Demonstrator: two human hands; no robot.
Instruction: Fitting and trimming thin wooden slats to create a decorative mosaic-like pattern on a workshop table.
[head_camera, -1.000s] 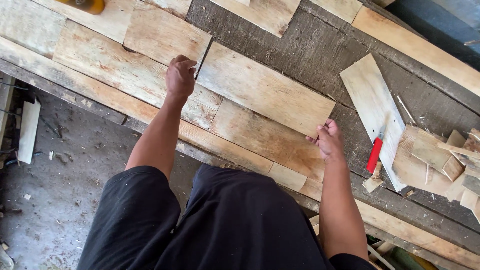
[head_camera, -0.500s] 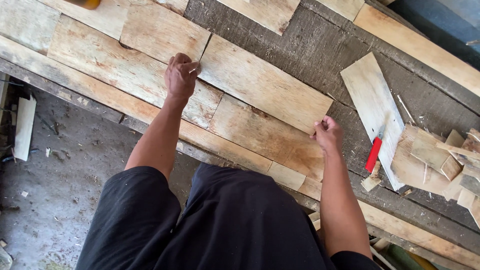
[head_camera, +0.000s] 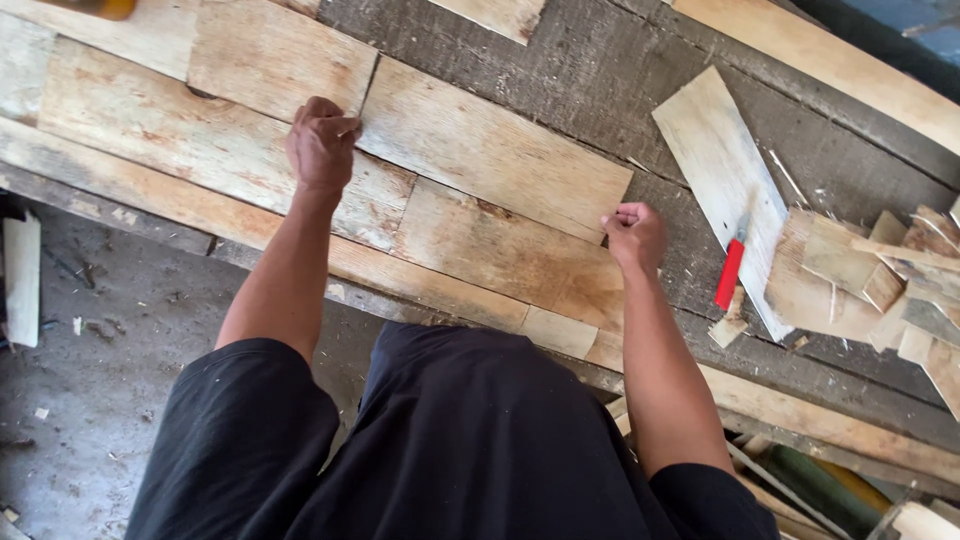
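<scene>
Unmoved since the earlier frame: bench (head_camera: 600, 60), then wooden panel (head_camera: 490, 150) flat upon it, left hand (head_camera: 322, 145) fisted at its left edge pinching something small, right hand (head_camera: 634, 232) fisted at its right corner, red-handled knife (head_camera: 730, 272) nearby.

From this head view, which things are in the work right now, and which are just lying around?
In hand:
- left hand, closed, at the left end of the wide plank
- right hand, closed, at that plank's right corner

Lying about:
- red-handled knife
- loose pale board
- wood offcuts
- yellow object at the top edge
</scene>
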